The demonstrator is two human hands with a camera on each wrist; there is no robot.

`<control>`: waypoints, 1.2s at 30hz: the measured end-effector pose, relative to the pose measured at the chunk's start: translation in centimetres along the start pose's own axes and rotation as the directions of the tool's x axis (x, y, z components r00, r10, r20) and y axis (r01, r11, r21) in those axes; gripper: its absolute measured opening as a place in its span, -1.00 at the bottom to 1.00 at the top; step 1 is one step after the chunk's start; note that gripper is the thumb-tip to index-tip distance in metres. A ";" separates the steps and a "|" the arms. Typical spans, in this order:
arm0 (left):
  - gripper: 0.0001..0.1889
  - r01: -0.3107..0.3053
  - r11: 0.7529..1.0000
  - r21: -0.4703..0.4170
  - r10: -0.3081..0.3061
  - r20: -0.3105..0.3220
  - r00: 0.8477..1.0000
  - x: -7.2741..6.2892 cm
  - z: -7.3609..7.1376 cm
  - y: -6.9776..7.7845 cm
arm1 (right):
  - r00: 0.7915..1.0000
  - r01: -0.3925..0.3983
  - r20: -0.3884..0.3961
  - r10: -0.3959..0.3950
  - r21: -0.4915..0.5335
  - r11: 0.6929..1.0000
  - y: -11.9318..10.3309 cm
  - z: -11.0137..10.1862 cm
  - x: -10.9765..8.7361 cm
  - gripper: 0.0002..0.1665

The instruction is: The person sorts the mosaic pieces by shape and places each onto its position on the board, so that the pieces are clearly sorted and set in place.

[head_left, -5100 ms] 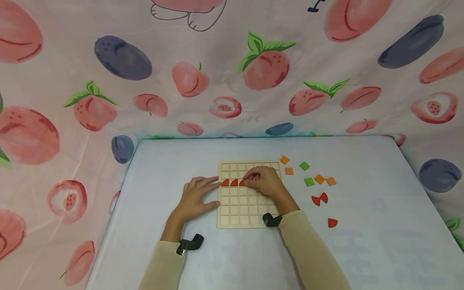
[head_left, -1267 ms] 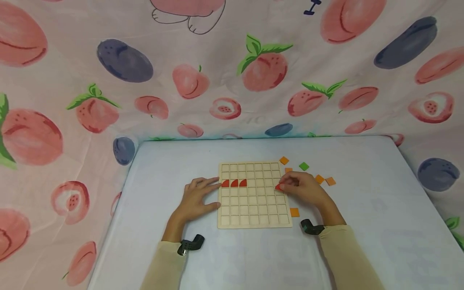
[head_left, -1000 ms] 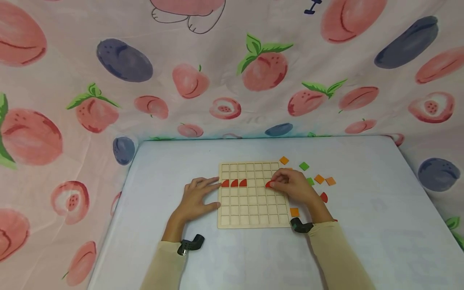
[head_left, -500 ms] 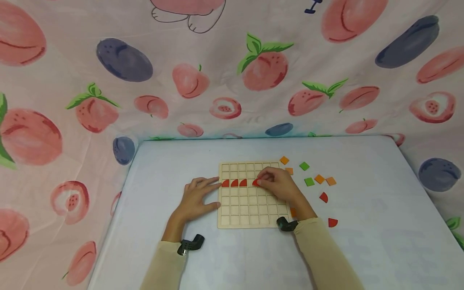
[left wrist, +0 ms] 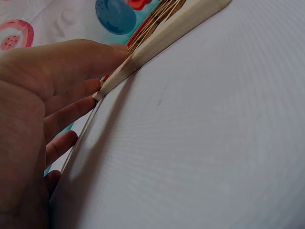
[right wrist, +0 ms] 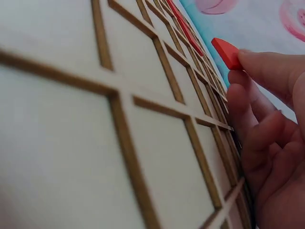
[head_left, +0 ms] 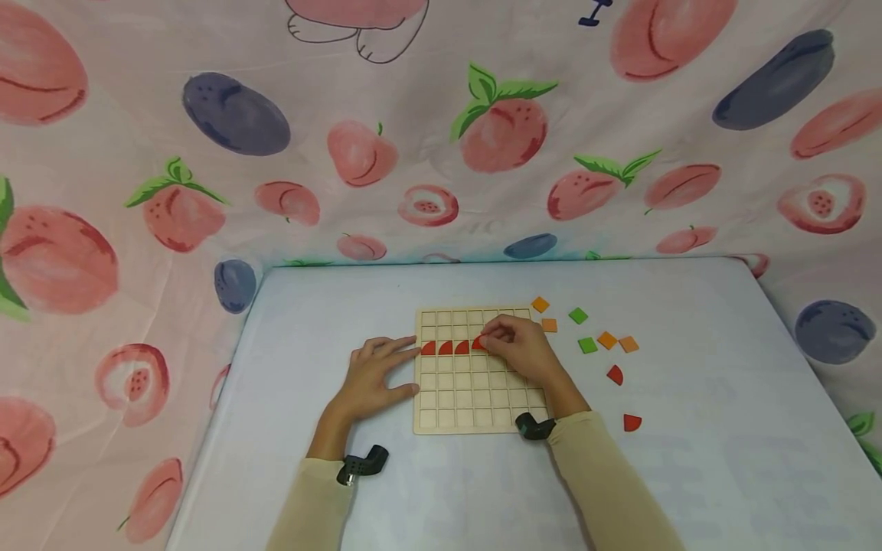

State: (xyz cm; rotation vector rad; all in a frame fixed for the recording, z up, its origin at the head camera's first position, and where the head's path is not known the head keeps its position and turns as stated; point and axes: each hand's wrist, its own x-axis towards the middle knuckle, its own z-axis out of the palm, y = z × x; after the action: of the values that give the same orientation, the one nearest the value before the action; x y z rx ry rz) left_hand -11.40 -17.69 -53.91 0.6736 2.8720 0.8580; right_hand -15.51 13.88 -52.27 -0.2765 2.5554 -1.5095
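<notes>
My right grip pinched a red quarter-piece above the grid board, beside three seated red wedges; my left grip, spread, touched the board's edge. Squaring corners before release seemed wise.

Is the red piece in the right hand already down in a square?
No, the right wrist view shows the right hand pinching the red piece raised above the board.
</notes>
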 end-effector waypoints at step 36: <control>-0.33 -0.002 1.000 -0.003 0.002 -0.004 1.000 0.0 0.1 -0.1 | 0.998 -0.058 -0.010 0.058 -0.084 0.995 0.0 0.4 0.3 -0.91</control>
State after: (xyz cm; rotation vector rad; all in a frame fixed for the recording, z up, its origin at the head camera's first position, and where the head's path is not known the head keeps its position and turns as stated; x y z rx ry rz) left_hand -11.39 -17.74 -54.04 0.6747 2.8731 0.8651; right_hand -15.70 13.50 -52.49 -0.2059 2.6129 -1.3877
